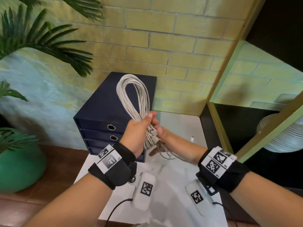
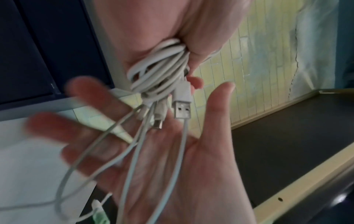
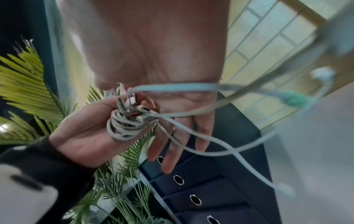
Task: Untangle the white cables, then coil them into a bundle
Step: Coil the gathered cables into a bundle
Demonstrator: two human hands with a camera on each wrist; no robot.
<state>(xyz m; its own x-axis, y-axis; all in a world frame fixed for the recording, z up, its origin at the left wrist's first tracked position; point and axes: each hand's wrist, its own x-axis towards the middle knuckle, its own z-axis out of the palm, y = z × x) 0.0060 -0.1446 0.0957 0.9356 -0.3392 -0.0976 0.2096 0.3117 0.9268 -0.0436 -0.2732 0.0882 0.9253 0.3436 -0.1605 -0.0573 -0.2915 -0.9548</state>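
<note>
The white cables (image 1: 133, 95) are gathered into a long coil that loops up over the drawer box. My left hand (image 1: 144, 125) grips the coil's lower part in its fist. In the left wrist view the wound bundle (image 2: 161, 68) comes out of that fist, and a USB plug (image 2: 182, 106) and other plugs hang from it. My right hand (image 1: 164, 140) lies just beneath with its palm up and its fingers (image 2: 76, 131) spread. Several loose cable tails (image 2: 134, 159) trail across its palm. The right wrist view shows the tails (image 3: 191, 91) swinging past its straight fingers (image 3: 172, 151).
A navy drawer box (image 1: 105, 102) stands on the white table (image 1: 178, 126) right behind the hands. One cable end (image 1: 192, 138) lies on the table to the right. A green-framed shelf (image 1: 219, 89) rises at the right. At the left is a palm in a green pot (image 1: 19, 164).
</note>
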